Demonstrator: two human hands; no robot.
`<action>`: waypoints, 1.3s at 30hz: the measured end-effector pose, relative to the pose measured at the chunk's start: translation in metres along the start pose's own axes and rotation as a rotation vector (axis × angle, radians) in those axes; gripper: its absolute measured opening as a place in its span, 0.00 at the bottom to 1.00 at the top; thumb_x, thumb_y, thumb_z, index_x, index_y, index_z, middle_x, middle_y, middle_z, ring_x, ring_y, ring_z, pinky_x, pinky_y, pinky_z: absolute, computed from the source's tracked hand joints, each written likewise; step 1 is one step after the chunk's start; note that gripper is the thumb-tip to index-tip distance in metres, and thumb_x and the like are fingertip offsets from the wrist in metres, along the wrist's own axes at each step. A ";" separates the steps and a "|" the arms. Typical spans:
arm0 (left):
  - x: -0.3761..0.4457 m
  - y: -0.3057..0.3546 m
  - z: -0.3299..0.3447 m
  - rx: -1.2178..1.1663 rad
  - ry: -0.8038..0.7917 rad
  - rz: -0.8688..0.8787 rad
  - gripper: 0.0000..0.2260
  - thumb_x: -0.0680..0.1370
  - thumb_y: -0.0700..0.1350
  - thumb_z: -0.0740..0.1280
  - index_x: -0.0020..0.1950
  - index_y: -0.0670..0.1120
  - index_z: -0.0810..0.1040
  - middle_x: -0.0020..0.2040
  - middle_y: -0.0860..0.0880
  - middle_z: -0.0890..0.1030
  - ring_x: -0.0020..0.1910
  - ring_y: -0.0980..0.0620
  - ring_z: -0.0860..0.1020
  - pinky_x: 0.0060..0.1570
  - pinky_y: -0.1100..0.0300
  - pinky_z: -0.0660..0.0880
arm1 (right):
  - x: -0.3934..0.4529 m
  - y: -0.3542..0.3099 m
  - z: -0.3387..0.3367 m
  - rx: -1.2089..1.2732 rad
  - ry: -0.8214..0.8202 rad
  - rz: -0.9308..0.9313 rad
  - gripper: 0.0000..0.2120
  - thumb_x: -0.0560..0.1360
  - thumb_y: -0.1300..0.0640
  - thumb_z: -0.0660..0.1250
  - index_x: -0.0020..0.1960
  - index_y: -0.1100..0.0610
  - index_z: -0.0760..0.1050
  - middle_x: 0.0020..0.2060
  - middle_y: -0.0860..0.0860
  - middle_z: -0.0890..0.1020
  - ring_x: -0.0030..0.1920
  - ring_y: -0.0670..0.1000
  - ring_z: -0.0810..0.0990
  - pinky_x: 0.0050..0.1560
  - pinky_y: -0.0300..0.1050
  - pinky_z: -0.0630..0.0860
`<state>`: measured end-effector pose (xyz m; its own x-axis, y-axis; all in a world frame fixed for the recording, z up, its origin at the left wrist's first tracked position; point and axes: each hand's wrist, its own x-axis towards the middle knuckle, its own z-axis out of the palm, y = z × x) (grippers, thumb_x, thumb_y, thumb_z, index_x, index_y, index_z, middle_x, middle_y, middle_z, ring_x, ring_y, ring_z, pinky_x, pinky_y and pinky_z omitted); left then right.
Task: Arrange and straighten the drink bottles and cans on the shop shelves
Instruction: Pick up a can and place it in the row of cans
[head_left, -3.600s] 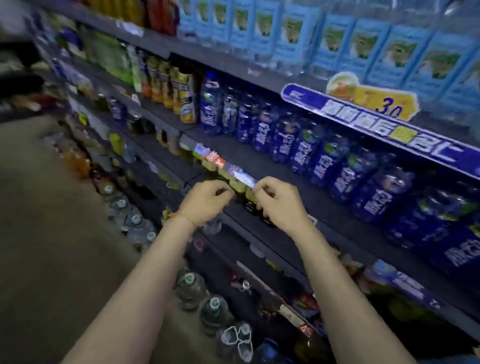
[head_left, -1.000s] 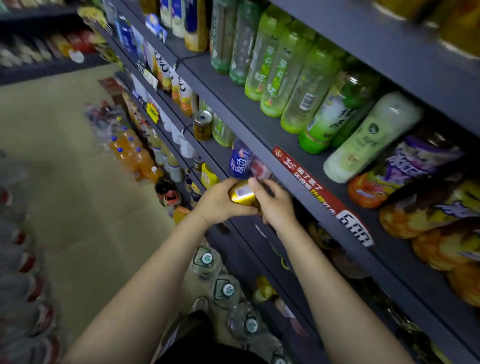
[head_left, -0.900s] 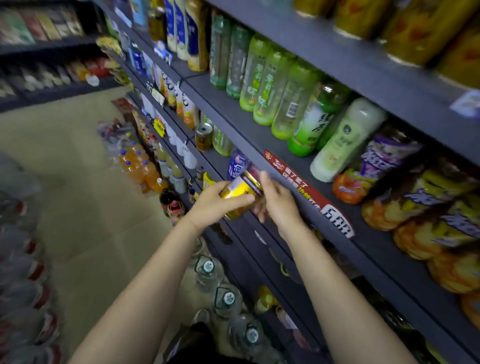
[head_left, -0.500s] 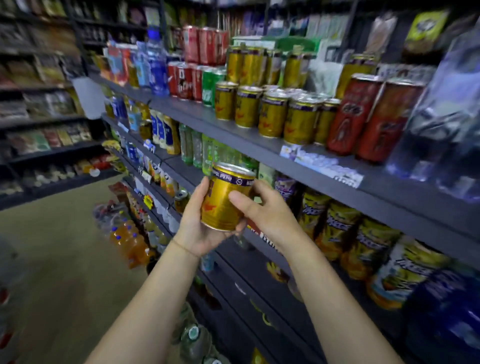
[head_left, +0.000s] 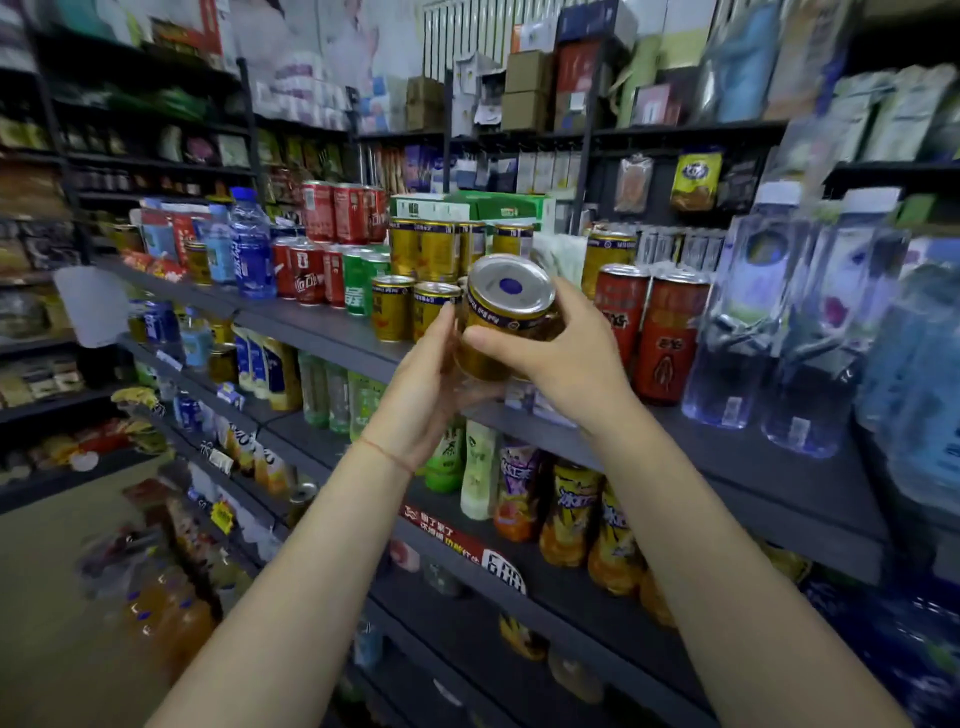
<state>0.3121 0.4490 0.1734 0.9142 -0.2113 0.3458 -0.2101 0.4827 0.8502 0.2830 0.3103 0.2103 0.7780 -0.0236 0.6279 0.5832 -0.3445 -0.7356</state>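
Raised since half a second back, the gold can (head_left: 506, 322) now sits level with the top shelf (head_left: 322, 332), tilted lid toward camera, just in front of the matching gold cans (head_left: 410, 312). Left hand (head_left: 431, 384) cups its side and base, right hand (head_left: 566, 353) wraps round it. Not shelved yet; placing and squaring it remains, and red cans (head_left: 647, 332) beside look roughly lined.

Dark grey shelving (head_left: 332, 332) runs in tiers down to an olive floor (head_left: 47, 613). Left of the shelving, a second dim rack (head_left: 47, 312) stands packed with goods. Behind it, cardboard boxes (head_left: 524, 93) are stacked high against a pale wall (head_left: 405, 31).
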 end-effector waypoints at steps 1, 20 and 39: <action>0.011 0.002 -0.009 0.053 0.043 0.014 0.19 0.83 0.56 0.57 0.66 0.46 0.76 0.59 0.46 0.83 0.58 0.48 0.81 0.51 0.51 0.81 | 0.010 -0.002 0.003 0.003 0.031 0.007 0.23 0.63 0.44 0.81 0.54 0.43 0.77 0.50 0.41 0.82 0.51 0.38 0.79 0.53 0.42 0.78; 0.157 -0.032 -0.150 1.504 0.059 0.644 0.26 0.76 0.54 0.59 0.75 0.56 0.63 0.73 0.49 0.67 0.70 0.46 0.66 0.71 0.42 0.58 | 0.238 0.073 0.089 -0.071 0.230 0.463 0.31 0.56 0.49 0.84 0.54 0.48 0.74 0.56 0.49 0.82 0.55 0.54 0.81 0.54 0.57 0.81; 0.159 -0.036 -0.156 1.504 0.048 0.669 0.31 0.73 0.51 0.62 0.76 0.56 0.62 0.74 0.50 0.66 0.68 0.45 0.67 0.70 0.43 0.59 | 0.251 0.088 0.110 -0.663 0.255 0.524 0.32 0.72 0.53 0.76 0.69 0.61 0.67 0.64 0.57 0.76 0.64 0.58 0.76 0.57 0.48 0.74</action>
<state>0.5189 0.5302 0.1358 0.5317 -0.2790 0.7997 -0.6483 -0.7416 0.1723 0.5557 0.3772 0.2752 0.7855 -0.5126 0.3467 -0.1516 -0.7026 -0.6952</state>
